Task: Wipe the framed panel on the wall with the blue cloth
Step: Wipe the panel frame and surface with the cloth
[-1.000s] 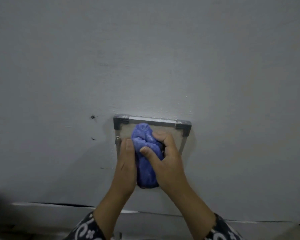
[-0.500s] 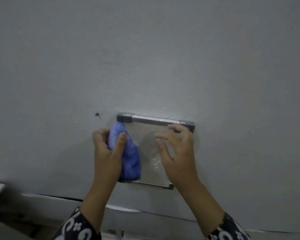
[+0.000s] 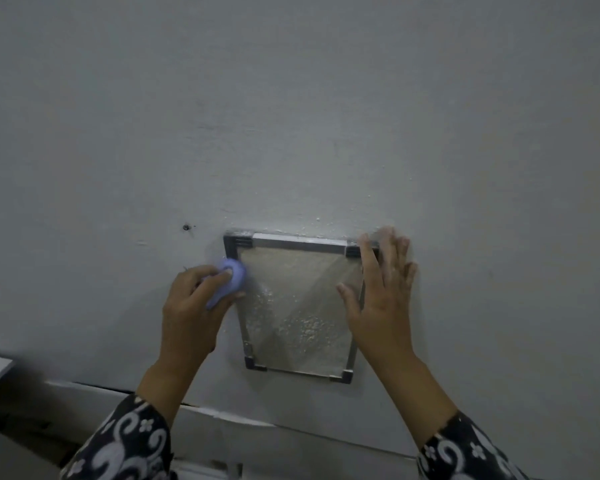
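My left hand [image 3: 191,310] had its fingers [image 3: 219,280] curled tight around the bunched blue cloth [image 3: 230,280], pressing it to the left edge of the framed panel [image 3: 297,311] on the grey wall [image 3: 291,116]. My right hand [image 3: 381,299] lay flat, fingers spread and gripping nothing, over the panel's right edge.

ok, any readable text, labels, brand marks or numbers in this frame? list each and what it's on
None: no words, labels, brands or numbers can be read anywhere in this view.
framed panel: textured glass in a metal frame, no print or sticker visible.
blue cloth: plain, partly blurred, no tag showing.
wall: bare paint with a small dark hole, no signs.
sleeves: swirl and flower pattern only, no lettering.
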